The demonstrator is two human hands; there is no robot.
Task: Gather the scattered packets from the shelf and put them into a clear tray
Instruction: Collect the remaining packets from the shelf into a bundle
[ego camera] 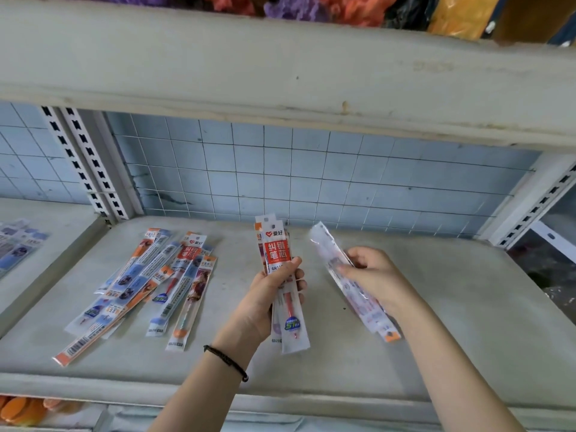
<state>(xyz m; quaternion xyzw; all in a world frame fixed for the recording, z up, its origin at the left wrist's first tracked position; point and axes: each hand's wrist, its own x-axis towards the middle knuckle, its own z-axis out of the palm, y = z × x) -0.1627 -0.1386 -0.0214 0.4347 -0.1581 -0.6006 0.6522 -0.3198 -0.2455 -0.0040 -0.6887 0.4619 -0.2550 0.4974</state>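
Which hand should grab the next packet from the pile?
Probably right: the right hand holds only a refill packet, while the left hand grips a whole bundle, though the pile lies leftward.

Left wrist: a thin black cord bracelet point(226, 360) circles it.
Bracelet detail: the cord looks braided or twisted, with a small dark knot or bead at its lower right end.
Left hand point(265, 302): above the bracelet, bare.
Left forearm point(199, 397): below the bracelet, bare to the picture's edge.
Right hand point(374, 272): up and right of the bracelet, bare.
Right forearm point(452, 363): right of the bracelet, bare, sleeveless as far as shown.
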